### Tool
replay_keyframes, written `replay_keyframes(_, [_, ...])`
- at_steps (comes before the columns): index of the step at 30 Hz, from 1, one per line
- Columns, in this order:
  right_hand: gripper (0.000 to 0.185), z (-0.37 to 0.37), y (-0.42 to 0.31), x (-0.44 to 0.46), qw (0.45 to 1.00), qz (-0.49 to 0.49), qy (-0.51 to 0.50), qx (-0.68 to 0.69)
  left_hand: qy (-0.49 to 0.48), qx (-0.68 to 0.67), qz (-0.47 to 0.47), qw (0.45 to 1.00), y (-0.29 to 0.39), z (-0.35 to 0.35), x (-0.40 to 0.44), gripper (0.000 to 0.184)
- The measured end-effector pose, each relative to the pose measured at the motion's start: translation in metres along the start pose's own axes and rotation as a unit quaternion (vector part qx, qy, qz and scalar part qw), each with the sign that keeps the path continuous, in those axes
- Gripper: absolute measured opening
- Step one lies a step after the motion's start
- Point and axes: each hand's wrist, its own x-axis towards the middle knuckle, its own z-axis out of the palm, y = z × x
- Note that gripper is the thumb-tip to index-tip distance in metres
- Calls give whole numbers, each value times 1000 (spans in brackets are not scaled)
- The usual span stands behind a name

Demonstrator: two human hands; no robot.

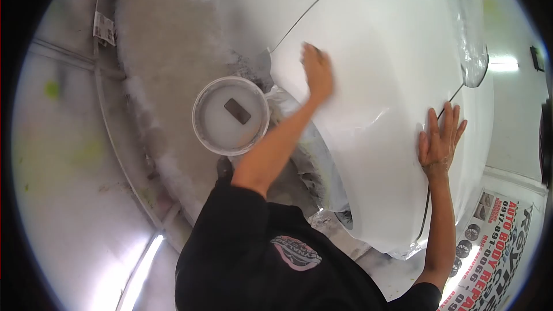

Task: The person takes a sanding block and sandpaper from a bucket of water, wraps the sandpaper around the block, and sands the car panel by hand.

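My left hand (318,75) is on the white car body panel (368,75), fingers curled together and slightly blurred. A small dark edge shows at its fingertips, but what it holds is too small to name. Farther right, my right hand (440,143) lies flat with fingers spread on the same white body, beside a dark panel seam. A round white bucket (199,132) of cloudy liquid stands left of my left forearm, with a dark rectangular block (237,111) in it.
Clear plastic film (473,52) hangs on the car at the upper right. Below the panel is a masked wheel opening (322,167). A printed banner (489,253) is at the lower right. A pale wall (63,138) with a ledge runs along the left.
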Motion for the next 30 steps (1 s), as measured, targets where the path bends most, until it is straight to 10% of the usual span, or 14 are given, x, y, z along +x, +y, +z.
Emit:
replay_keyframes(6, [52,4,3,-2,1000,-5,-6,-9,-36,19,161,986,-12,-20,-71,62])
replay_keyframes(9, [52,3,2,-2,1000,-6,-4,-8,-96,-140,-87,982,-34,-37,49,55])
replay_keyframes(14, [52,2,2,-2,1000,-1,3,-10,10,59,99,993,-12,-8,-86,62])
replay_keyframes(16, [52,3,0,-2,1000,-3,-1,-10,-84,46,97,991,31,-40,-165,65])
replay_keyframes(19, [51,5,1,0,1000,-3,5,-7,3,30,124,992,-33,-18,-80,64])
replay_keyframes(21, [49,3,-1,-1,1000,-4,7,-3,-84,-48,-68,993,-42,-38,14,60])
replay_keyframes(24, [49,1,-2,-1,1000,0,5,2,-122,-12,-121,985,-27,-40,16,61])
replay_keyframes(30, [53,2,1,-1,1000,-3,1,-10,-97,20,136,986,33,-35,-141,67])
